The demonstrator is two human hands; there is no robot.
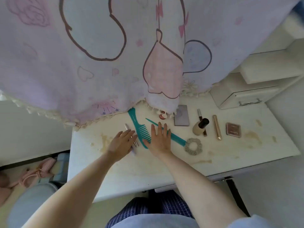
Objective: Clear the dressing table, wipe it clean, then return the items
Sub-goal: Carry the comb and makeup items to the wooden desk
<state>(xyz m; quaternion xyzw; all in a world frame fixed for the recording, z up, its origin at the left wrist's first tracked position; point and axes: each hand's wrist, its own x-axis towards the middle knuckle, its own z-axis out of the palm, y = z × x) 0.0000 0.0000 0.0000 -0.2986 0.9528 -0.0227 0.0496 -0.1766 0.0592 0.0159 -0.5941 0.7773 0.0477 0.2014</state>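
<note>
The white dressing table [134, 171] is stained with yellowish smears. My left hand [121, 143] lies flat with fingers spread over a pale tube [127, 127]. My right hand [160, 139] rests open across a teal tail comb [176, 137] and beside a teal wide-tooth comb [139, 127]. To the right lie a grey scrunchie [193, 146], a beige bottle with a dark cap [199, 126], a grey compact [181, 115], a gold tube [217, 127] and a pink palette [233, 130]. Neither hand grips anything.
A lilac patterned curtain [98, 55] with a fringe hangs over the table's back edge, partly hiding a small red-and-white item [162, 115]. A white drawer unit [243, 97] stands at the back right. Pink slippers [32, 175] lie on the floor at left.
</note>
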